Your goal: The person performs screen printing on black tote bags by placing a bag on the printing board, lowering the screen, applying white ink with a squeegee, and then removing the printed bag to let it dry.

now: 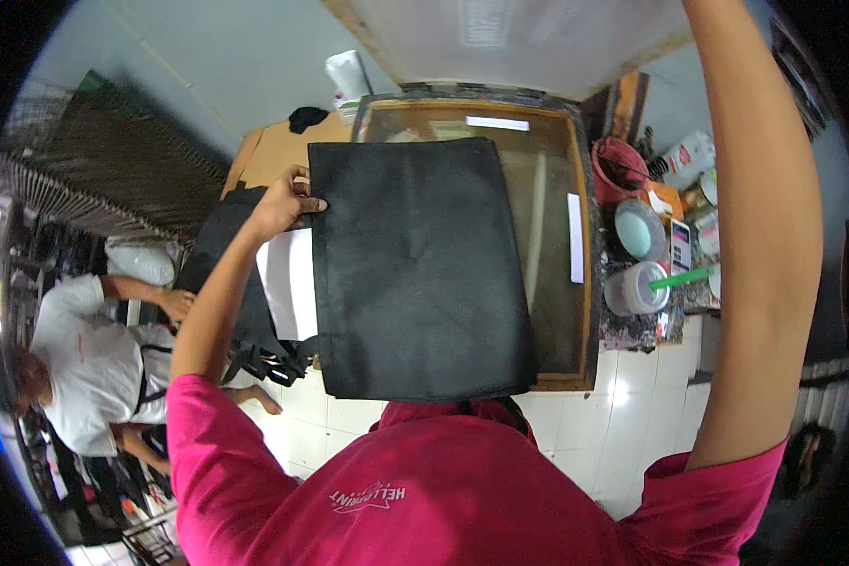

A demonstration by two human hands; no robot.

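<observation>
My left hand (288,203) pinches the left edge of a flat black fabric bag (415,274), thumb on top and fingers curled at the edge. The bag covers much of a wood-framed printing board (558,255) and hangs past its left and near sides. Beside it on the left, a white sheet (288,283) shows partly, next to a pile of black fabric bags (226,245) with loose straps. My right forearm reaches up along the right side, and its hand lies beyond the top edge. Above the board, a screen-printing frame (557,47) stands raised.
On the right, a stained bench holds a red bucket (621,170), a white tub (637,288) with a green-handled tool (684,277), a pale bowl (639,231) and bottles. Another person (104,358) in a white shirt works close on the left, near a metal rack (94,160).
</observation>
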